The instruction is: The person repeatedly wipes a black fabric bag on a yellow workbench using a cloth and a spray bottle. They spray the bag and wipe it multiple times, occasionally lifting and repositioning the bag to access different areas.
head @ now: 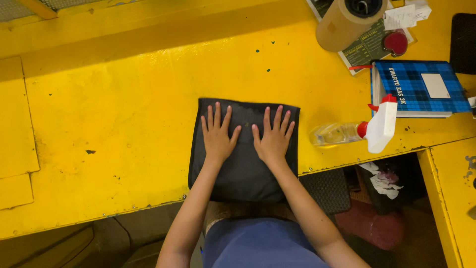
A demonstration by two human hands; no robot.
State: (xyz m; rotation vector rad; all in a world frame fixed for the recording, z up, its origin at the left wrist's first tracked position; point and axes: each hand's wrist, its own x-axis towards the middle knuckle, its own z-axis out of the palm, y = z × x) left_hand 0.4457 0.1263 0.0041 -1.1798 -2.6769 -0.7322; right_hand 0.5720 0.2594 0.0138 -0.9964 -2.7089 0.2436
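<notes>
Left hand (217, 135) and right hand (271, 139) flat, fingers spread (gripping nothing), pressing dark folded cloth (243, 171) at frame centre; smoothing step, next likely calls for outward strokes

To the left of the left hand (217, 136) the yellow desk (109, 129) lies open and bare far out to its edge, and the strip behind the dark cloth (243, 173) toward the raised back ledge is free too. The right side is crowded: a spray bottle (357, 131) lies on its side near the right hand (271, 140), with a blue plaid book (421, 87) behind it and a brown tape roll (344, 22) on a dark printed sheet (369, 47) farther back.
</notes>
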